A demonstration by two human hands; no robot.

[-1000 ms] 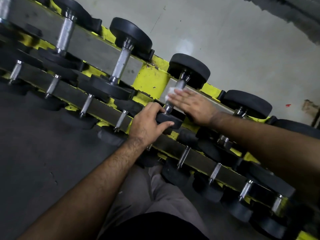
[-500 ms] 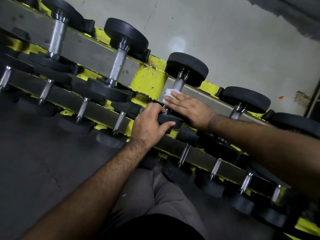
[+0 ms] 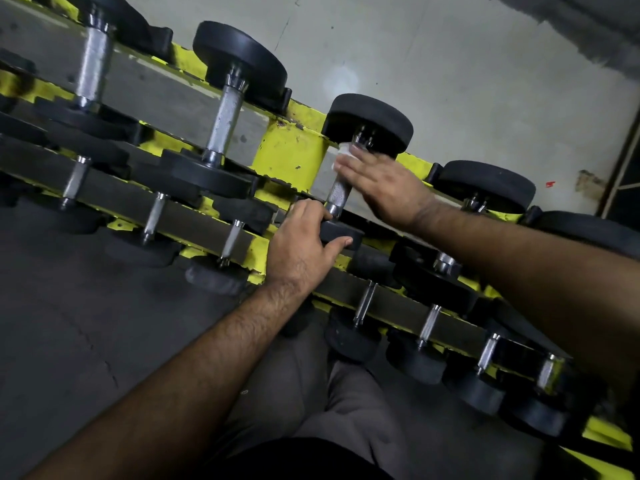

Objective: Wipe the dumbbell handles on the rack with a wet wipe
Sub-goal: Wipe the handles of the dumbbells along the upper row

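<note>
A yellow two-tier rack (image 3: 290,154) runs diagonally and holds black dumbbells with knurled steel handles. My right hand (image 3: 381,183) presses a white wet wipe (image 3: 341,152) against the upper end of one top-tier dumbbell handle (image 3: 337,195), close to its far black head (image 3: 369,121). The wipe is mostly hidden under my fingers. My left hand (image 3: 303,249) grips the near black head (image 3: 341,233) of the same dumbbell, thumb along its edge.
Other top-tier dumbbells lie left (image 3: 225,112) and right (image 3: 485,183) of this one. Smaller dumbbells (image 3: 363,303) fill the lower tier. A pale wall (image 3: 450,64) stands behind the rack. Dark floor (image 3: 69,323) lies at left; my trouser legs are below.
My right hand has slid the wipe up the handle toward the far head, baring the lower part of the handle. My left hand has stayed on the near head.
</note>
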